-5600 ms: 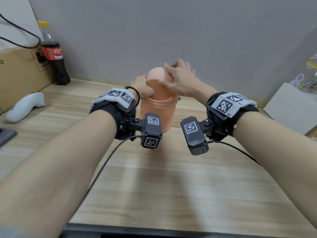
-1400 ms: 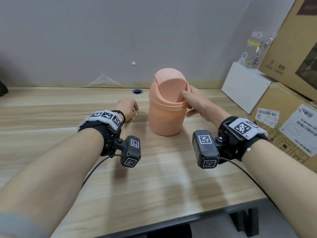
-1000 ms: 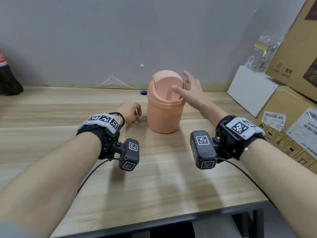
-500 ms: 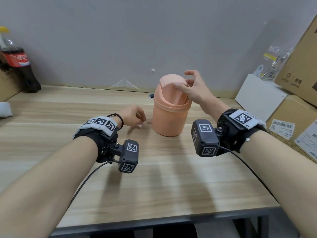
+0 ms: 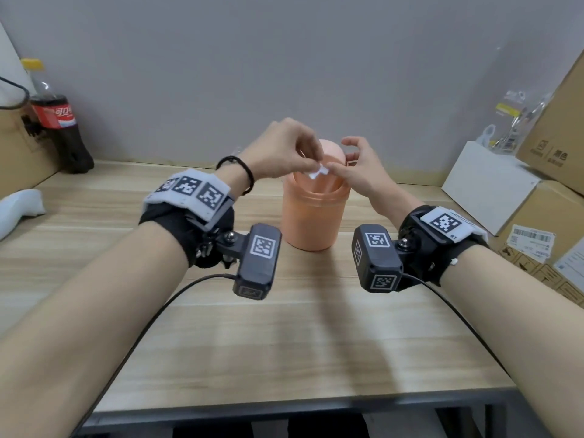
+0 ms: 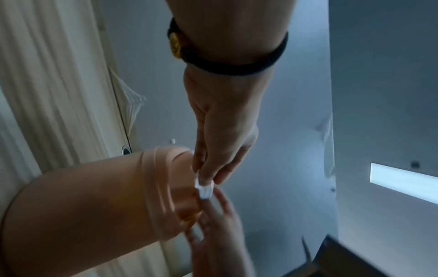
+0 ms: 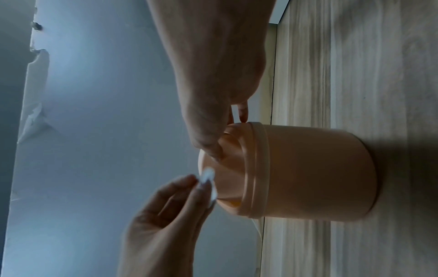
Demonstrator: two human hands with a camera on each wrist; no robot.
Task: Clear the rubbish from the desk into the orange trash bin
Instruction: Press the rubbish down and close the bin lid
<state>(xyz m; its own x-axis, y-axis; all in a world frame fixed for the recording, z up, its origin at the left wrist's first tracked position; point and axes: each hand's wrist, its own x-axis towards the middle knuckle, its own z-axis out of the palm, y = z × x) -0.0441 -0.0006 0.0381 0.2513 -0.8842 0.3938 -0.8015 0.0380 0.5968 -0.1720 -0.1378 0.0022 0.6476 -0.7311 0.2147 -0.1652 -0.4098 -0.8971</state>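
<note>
1. Far left on our wooden surface [image 5: 94, 216]: dark cola bottle with red label [image 5: 58, 128].
2. Our left hand [image 5: 281, 150] pinches a small white paper scrap [image 5: 317, 172] directly over the orange plastic swing-lid trash bin [image 5: 313, 222].
3. Our right hand [image 5: 360, 172], fingers loosely spread and holding nothing, thumb tip pressing the bin's lid.
4. Right: white box [image 5: 486, 184], cardboard boxes [image 5: 556, 147].

White scrap [image 5: 317, 172] over upright orange bin [image 5: 313, 216]
</note>
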